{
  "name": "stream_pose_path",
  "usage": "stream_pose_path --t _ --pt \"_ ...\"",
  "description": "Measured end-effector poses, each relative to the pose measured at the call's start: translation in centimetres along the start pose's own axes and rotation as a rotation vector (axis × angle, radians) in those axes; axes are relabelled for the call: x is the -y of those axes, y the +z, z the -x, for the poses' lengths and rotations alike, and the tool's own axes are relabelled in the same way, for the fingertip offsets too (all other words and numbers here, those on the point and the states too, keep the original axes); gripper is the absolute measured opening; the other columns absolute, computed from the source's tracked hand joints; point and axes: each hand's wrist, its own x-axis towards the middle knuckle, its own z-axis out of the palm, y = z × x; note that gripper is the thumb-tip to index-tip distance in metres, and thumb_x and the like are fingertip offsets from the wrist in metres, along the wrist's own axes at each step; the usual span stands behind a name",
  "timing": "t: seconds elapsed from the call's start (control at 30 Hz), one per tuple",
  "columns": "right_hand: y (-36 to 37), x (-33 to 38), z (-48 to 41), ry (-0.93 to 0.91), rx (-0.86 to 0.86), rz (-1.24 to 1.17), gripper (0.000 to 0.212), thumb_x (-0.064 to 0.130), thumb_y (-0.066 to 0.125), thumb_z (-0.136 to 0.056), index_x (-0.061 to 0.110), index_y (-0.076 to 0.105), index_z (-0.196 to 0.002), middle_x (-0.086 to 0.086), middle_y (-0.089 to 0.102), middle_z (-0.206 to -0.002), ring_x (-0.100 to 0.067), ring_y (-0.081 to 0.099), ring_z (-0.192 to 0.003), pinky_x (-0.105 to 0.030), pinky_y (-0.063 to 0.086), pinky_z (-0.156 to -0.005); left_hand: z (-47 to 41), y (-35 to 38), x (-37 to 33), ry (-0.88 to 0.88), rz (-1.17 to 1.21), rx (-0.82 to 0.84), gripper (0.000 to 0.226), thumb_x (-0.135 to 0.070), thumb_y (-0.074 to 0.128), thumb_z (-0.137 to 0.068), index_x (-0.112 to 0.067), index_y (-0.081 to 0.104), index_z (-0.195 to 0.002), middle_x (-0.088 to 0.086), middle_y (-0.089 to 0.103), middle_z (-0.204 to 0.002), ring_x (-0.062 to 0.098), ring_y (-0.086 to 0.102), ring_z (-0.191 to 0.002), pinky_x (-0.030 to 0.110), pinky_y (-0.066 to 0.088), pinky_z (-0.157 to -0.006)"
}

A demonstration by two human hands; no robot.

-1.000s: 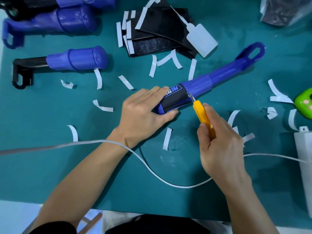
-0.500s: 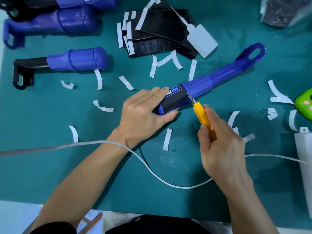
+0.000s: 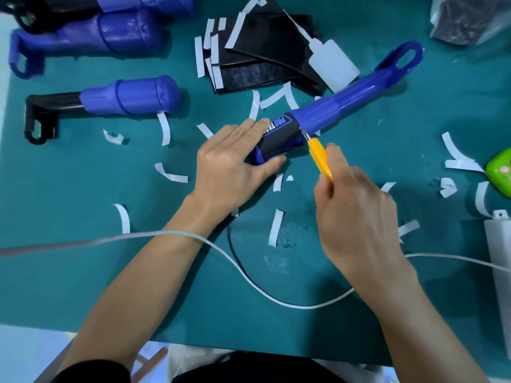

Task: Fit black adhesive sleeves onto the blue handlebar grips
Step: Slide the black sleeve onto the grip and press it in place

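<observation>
Pins the blue handlebar grip (image 3: 331, 109) to the green worktop (image 3: 69, 272) just above centre, with the loop end aimed at 2 o'clock and the fat end under the left hand (image 3: 232, 172). Lays the fingers over the top and hooks the thumb round the near side, most likely to stop any rolling while the blade works. Has the black sleeve (image 3: 279, 136) wrapped round that fat end, printed lettering up, its right edge meeting the narrower blue shaft. Pinches a yellow-handled knife (image 3: 319, 158) in the right hand (image 3: 356, 217) at 4 o'clock of the sleeve, fingers curled tight on the handle and metal tip touching the sleeve's edge, apparently to trim or tuck the seam.

Parks spare black sleeves (image 3: 262, 51) and a white bottle (image 3: 331, 64) at 12 o'clock, within easy reach. Stores bare grips (image 3: 130, 96) at 10 o'clock, suggesting more to wrap. Leaves white backing strips (image 3: 166, 128) scattered all round.

Cannot read the lettering in full, since the left fingers cover part of it. Cannot tell how the sleeve closes underneath, nor whether the blade cuts or only presses. Shows only part of a green object (image 3: 500, 170) and a white box (image 3: 500, 258) at 3 o'clock.
</observation>
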Motion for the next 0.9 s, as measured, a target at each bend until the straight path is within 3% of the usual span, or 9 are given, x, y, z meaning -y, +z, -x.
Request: stream_pose_path --t 0.1,0.2,0.4,0.57,0.73,0.9 --pt "-0.4 0.6 -0.6 -0.022 0.024 0.077 0.045 0.024 0.032 -0.102 0.008 0.051 -0.139 -0.006 0.04 -0.069 -0.032 0.035 -0.048 -0.03 0.012 -0.047 -0.2 -0.3 0.3 -0.01 -0.02 0.005 0.046 -0.033 0.087 -0.084 0.001 0.077 -0.114 0.01 0.077 -0.105 0.031 0.066 -0.077 0.036 0.055 -0.078" --pt "-0.4 0.8 -0.5 -0.004 0.042 0.072 0.048 0.025 0.033 -0.102 0.008 0.048 -0.145 -0.007 0.041 -0.069 -0.033 0.037 -0.048 -0.032 0.019 -0.048 -0.2 -0.3 0.2 -0.01 -0.028 0.01 0.047 -0.033 0.086 -0.084 0.001 0.077 -0.114 0.011 0.077 -0.106 0.031 0.067 -0.077 0.036 0.056 -0.078" --pt "0.0 0.3 0.1 0.009 0.052 0.076 0.041 0.021 0.04 -0.104 0.007 0.051 -0.14 -0.007 0.041 -0.066 -0.032 0.034 -0.046 -0.032 0.018 -0.048 -0.2 -0.3 0.3 -0.006 -0.03 0.011 0.046 -0.033 0.086 -0.084 0.0 0.077 -0.114 0.01 0.077 -0.105 0.031 0.066 -0.077 0.033 0.054 -0.08" --pt "0.8 -1.4 0.0 0.034 0.17 0.105 0.046 0.027 0.037 -0.107 0.015 0.042 -0.152 -0.005 0.045 -0.077 -0.037 0.045 -0.06 -0.039 0.031 -0.057 -0.2 -0.2 0.4 -0.021 -0.008 0.014 0.047 -0.033 0.086 -0.083 0.0 0.077 -0.114 0.009 0.077 -0.103 0.031 0.065 -0.076 0.032 0.052 -0.079" --pt "-0.4 -1.1 0.1 -0.007 -0.125 -0.136 0.039 0.016 0.05 -0.104 0.007 0.059 -0.141 -0.014 0.055 -0.072 -0.04 0.05 -0.055 -0.037 0.039 -0.052 -0.2 -0.2 0.4 -0.033 0.0 0.026 0.047 -0.03 0.088 -0.081 -0.001 0.077 -0.115 0.008 0.077 -0.105 0.03 0.065 -0.077 0.033 0.052 -0.079" --pt "0.1 -0.5 -0.5 -0.008 -0.048 -0.157 0.046 0.022 0.044 -0.105 0.012 0.054 -0.149 -0.014 0.056 -0.076 -0.042 0.052 -0.06 -0.041 0.042 -0.054 -0.2 -0.2 0.4 -0.032 -0.001 0.025 0.046 -0.03 0.089 -0.081 0.0 0.077 -0.115 0.008 0.077 -0.104 0.029 0.064 -0.077 0.031 0.052 -0.08"
